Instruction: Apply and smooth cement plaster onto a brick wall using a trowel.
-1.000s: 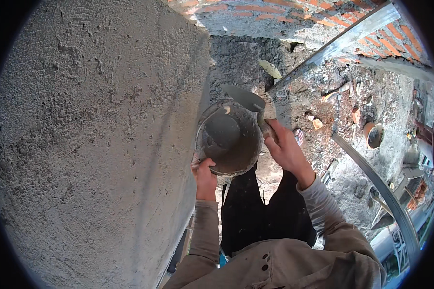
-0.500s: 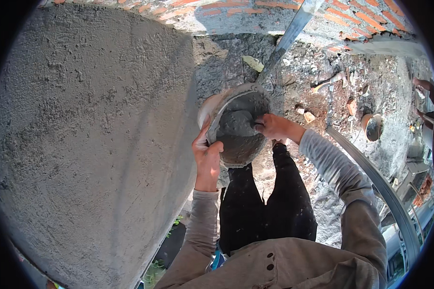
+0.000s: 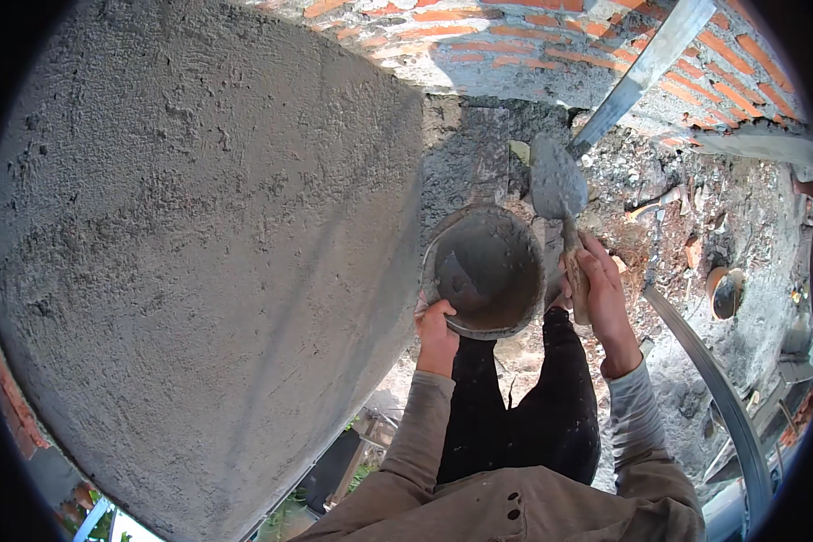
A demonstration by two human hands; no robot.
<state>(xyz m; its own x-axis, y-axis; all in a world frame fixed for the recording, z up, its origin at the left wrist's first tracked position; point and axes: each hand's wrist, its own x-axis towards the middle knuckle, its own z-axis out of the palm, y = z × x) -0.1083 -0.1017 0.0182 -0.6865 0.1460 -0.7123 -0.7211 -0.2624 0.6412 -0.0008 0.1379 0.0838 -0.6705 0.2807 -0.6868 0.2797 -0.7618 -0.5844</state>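
My left hand grips the near-left rim of a round mortar bucket, its thumb hooked over the edge. Wet grey mortar coats the inside. To the right of the bucket, my right hand is wrapped around the wooden handle of a trowel. The trowel's rounded blade points away from me and carries a grey heap of mortar. It is outside the bucket, beyond its right rim. At my left stands a broad wall face covered in rough, damp-looking grey plaster.
A brick wall rises at the far side, with a long metal straightedge leaning on it. A hammer-like tool and a small bucket lie on the rubble floor at right. A long grooved metal profile curves past my right arm.
My right hand has lifted the trowel out of the bucket, bringing up mortar on its blade. The bucket, tilted before, is now more level, and my left hand has shifted along its rim.
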